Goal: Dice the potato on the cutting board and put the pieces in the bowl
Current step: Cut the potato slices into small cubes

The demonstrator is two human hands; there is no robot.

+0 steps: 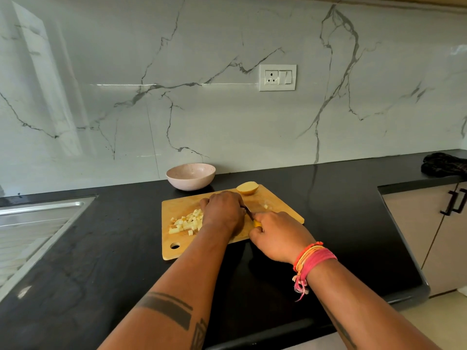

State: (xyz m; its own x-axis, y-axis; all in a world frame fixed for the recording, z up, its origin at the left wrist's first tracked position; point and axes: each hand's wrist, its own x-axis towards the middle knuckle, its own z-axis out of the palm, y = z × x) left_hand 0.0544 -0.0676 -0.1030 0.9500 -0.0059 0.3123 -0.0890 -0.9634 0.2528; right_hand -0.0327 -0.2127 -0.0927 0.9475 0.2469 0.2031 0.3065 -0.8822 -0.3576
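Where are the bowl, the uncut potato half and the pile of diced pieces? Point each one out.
bowl (177,177): head view, on its left rim.
potato half (247,188): head view, on its rounded top.
diced pieces (185,222): head view, on the middle of the pile.

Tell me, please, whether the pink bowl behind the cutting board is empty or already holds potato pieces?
Empty: the bowl shows only bare pink inside. The diced pieces lie on the cutting board.

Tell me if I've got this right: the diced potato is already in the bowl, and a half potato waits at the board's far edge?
Not quite. The head view shows the bowl empty; the diced potato lies in a pile on the board, left of the hands. The half potato does wait at the board's far edge.
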